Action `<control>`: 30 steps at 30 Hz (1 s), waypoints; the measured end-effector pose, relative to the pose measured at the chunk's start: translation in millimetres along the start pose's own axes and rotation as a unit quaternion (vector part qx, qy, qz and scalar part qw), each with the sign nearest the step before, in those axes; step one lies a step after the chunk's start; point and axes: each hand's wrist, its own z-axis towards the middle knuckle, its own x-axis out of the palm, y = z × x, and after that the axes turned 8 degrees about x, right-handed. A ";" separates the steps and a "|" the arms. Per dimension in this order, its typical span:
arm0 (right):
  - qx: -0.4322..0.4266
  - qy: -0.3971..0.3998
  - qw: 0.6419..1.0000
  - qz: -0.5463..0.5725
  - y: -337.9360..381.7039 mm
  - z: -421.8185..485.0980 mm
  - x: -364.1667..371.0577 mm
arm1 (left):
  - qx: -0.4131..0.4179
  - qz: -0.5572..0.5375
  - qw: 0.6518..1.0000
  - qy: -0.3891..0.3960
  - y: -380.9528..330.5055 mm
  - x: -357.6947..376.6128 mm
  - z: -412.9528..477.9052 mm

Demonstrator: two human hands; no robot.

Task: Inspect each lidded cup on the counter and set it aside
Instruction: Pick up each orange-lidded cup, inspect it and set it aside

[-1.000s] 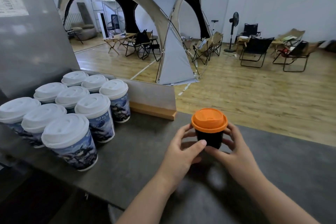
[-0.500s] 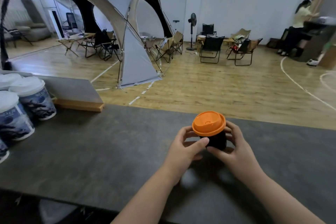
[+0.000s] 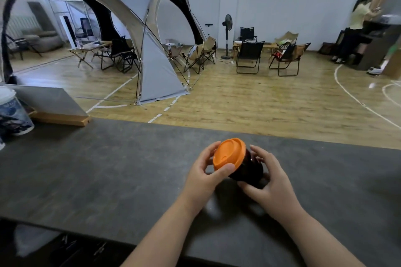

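— What sort of premises?
— An indoor sports hall set up as a camping-style lounge. Wooden floor (image 3: 249, 102) with painted court lines (image 3: 355, 97), a large dome tent (image 3: 121, 6), folding camp chairs (image 3: 247, 56), a standing fan (image 3: 227, 34).
— And here?
— A dark serving counter (image 3: 108, 169).

Two bare forearms enter the frame from about 6 o'clock, with no sleeve, watch or bracelet showing on either. The left hand (image 3: 204, 176) and right hand (image 3: 270, 182) wear no gloves and no rings that can be seen; the fingernails are short and unpainted.
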 end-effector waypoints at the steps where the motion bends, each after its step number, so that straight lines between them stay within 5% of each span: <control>1: 0.012 -0.007 0.999 0.032 -1.7 -0.4 -0.1 | -0.002 -0.019 1.000 -0.003 0.3 -0.8 0.5; 7: 0.042 0.026 0.989 0.138 -0.9 -2.1 -5.8 | -0.041 -0.090 0.995 0.024 -4.4 -5.7 -0.1; 30: 0.051 0.079 0.987 0.133 -0.9 -1.4 -6.9 | -0.060 -0.113 0.992 -0.009 -7.3 -4.3 -0.7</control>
